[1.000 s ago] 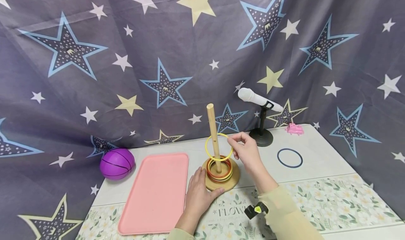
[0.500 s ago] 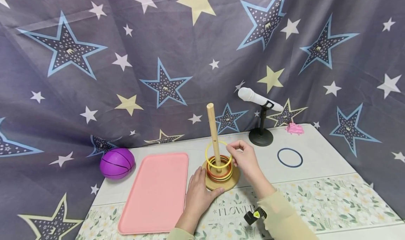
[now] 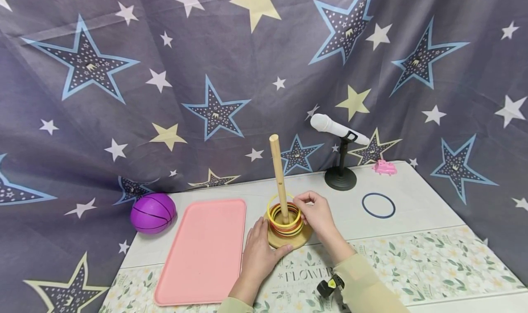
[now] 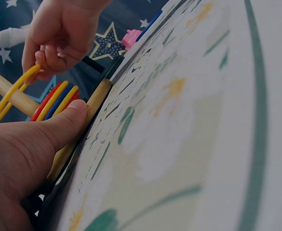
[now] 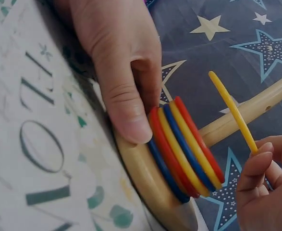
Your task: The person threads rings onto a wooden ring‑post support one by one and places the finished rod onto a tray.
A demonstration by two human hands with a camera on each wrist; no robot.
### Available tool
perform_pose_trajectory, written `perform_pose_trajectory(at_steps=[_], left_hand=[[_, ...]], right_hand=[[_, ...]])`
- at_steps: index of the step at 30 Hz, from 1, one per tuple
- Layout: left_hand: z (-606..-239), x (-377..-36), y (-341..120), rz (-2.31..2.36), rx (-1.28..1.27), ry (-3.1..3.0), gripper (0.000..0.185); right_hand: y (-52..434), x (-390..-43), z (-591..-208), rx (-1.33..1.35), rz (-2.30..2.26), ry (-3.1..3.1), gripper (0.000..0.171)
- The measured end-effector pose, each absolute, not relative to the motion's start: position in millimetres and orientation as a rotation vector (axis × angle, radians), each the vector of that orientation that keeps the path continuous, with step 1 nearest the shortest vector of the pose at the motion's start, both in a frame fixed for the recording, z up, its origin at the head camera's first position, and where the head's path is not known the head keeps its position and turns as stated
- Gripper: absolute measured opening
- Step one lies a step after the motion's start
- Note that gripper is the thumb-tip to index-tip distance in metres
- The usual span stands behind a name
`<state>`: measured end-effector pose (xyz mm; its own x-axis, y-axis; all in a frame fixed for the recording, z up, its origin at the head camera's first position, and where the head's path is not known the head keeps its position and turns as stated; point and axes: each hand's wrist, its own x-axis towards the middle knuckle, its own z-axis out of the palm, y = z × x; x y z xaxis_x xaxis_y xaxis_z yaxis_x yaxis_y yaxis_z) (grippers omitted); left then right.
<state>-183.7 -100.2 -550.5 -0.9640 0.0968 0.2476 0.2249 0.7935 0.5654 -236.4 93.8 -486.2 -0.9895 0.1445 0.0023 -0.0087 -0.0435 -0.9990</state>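
Purple ball (image 3: 152,213) and pink tray (image 3: 202,251) lie at left. Left hand (image 3: 260,253) is pressed against wooden base (image 3: 288,242), thumb on its rim, fingers relaxed, nothing clasped. Yellow ring (image 3: 283,211) is held tilted around the peg (image 3: 279,180), just above the stacked rings (image 3: 286,228), pinched at its edge by right hand (image 3: 315,212). Further right: microphone stand (image 3: 340,178), blue ring (image 3: 378,205) flat on table

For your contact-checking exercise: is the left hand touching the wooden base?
Touching. The right wrist view shows the left hand's thumb pressed against the wooden base rim.
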Motion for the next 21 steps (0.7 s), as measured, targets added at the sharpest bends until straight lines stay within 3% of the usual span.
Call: perform_pose_trajectory(at_steps=[21], left_hand=[[-550.9, -183.4, -100.1, -0.925, -0.238, -2.799, 0.113]], right_hand=[[93.6, -242.5, -505.5, -0.150, 2.054, -2.254, 0.004]])
